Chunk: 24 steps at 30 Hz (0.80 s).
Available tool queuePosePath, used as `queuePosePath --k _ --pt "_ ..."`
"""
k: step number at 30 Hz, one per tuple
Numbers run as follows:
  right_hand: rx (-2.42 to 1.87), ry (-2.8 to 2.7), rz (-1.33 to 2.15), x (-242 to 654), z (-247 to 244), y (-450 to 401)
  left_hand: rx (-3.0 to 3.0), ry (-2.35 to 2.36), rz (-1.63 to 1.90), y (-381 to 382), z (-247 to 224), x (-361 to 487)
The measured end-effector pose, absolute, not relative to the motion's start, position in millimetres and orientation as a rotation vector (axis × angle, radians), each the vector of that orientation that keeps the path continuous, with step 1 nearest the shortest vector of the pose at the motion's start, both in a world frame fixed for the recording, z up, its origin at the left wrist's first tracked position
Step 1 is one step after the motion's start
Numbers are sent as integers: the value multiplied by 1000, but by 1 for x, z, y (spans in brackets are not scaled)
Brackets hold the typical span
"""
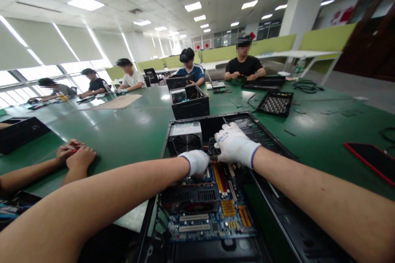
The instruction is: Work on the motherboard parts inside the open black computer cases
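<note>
An open black computer case (259,250) lies before me, holding a blue motherboard (216,230) and a power supply (185,136) at its far left. My left hand (196,162), in a white glove, is low at the motherboard's far edge, its fingers bent down and mostly hidden. My right hand (233,144), gloved too, is over the cooling fan (213,146), with curled fingers around something I cannot make out. A dark graphics card (189,198) sits across the board, nearer to me than both hands.
Another open case (190,109) stands beyond mine on the green table (148,121). To the left are a person's bare hands (77,154). A red-edged black device (372,160) lies right; a tray of screws or parts (274,103) is at the far right. Several people sit beyond.
</note>
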State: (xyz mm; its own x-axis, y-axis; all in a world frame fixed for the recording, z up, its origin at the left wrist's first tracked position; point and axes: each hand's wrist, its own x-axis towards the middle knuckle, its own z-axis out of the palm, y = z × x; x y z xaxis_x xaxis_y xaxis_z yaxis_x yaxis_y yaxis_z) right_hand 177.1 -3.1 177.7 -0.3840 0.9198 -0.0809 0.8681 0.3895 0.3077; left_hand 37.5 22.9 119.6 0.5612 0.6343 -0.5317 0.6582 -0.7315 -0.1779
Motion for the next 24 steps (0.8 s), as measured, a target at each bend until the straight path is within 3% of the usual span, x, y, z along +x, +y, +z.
queuePosePath --k 24 --pt "1589 2413 359 179 171 -1 2667 1142 -959 32 116 44"
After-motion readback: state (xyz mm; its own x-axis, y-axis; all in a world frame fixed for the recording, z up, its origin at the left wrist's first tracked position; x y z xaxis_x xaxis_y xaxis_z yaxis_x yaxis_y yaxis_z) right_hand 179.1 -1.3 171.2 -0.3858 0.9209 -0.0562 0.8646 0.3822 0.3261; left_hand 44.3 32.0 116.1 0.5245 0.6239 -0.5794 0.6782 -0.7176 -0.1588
